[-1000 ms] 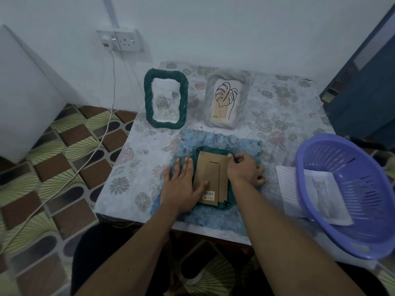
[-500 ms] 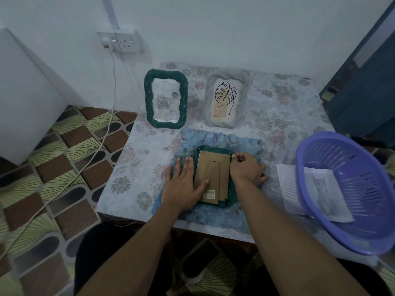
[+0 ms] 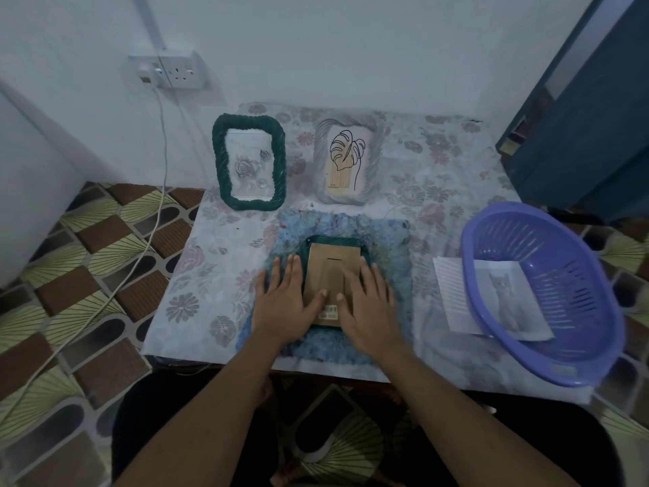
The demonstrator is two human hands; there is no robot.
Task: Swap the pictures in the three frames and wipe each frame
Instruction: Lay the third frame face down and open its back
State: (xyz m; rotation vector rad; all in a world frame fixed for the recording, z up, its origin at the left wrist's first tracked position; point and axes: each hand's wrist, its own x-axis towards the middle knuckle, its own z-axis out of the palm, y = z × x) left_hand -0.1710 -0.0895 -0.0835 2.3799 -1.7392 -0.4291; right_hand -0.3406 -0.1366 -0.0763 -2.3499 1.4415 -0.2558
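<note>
A dark green frame (image 3: 332,241) lies face down on a fluffy blue cloth (image 3: 386,240), its brown cardboard back (image 3: 332,272) upward. My left hand (image 3: 282,304) rests flat on its left side, thumb on the cardboard. My right hand (image 3: 370,304) lies flat on its right side, fingers spread, thumb on the cardboard. At the back stands a green rope frame (image 3: 249,161) with a rose picture. Beside it stands a grey frame (image 3: 347,159) with a leaf drawing. A cat picture (image 3: 505,300) lies in the purple basket (image 3: 569,363).
The flowered table (image 3: 449,163) stands against a white wall. A lined sheet (image 3: 447,286) sticks out under the basket at the right. A socket with a white cable (image 3: 159,142) is at the left wall. A blue door (image 3: 590,128) stands at the right.
My right hand has moved from the frame's upper right edge down onto the cardboard back and spread flat. My left hand has stayed in place.
</note>
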